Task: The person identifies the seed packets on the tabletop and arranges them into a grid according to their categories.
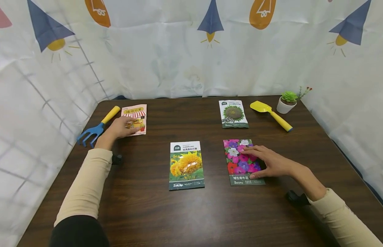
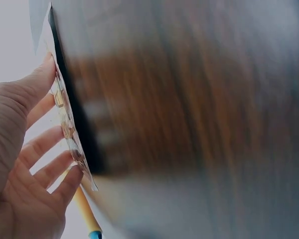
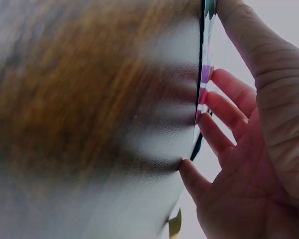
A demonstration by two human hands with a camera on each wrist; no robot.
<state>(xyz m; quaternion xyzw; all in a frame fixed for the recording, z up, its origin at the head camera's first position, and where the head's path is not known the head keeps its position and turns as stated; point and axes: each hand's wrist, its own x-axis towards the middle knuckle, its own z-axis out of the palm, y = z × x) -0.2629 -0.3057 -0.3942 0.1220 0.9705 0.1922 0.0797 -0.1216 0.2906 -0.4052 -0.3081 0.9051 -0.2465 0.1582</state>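
- Nearest you, at 6 o'clock on the bench (image 1: 142,212), are your two cream sleeves; between them lies the sunflower seed packet (image 1: 186,165), untouched, long axis running from 6 to 12.
- Your right hand (image 1: 268,163) rests on the petunia seed packet (image 1: 243,162) at about 4 o'clock. Your fingers (image 1: 251,149) are spread flat over its right half, the thumb near the bottom label; in the right wrist view they lie straight against the packet's edge.
- That packet's long axis runs 6 to 12, and it extends toward 9 o'clock from your palm.
- Your left hand (image 1: 119,127) lies on the pink seed packet (image 1: 135,119) at 10 o'clock, fingers extended over its left edge. The left wrist view is blurred, so whether that edge is lifted off the bench I cannot tell.
- A blue hand rake (image 1: 97,127) sits just beside your left hand, at its 9 o'clock.
- Far off at 1 o'clock lie a green seed packet (image 1: 233,114), a yellow trowel (image 1: 271,115) and a small potted plant (image 1: 287,102).
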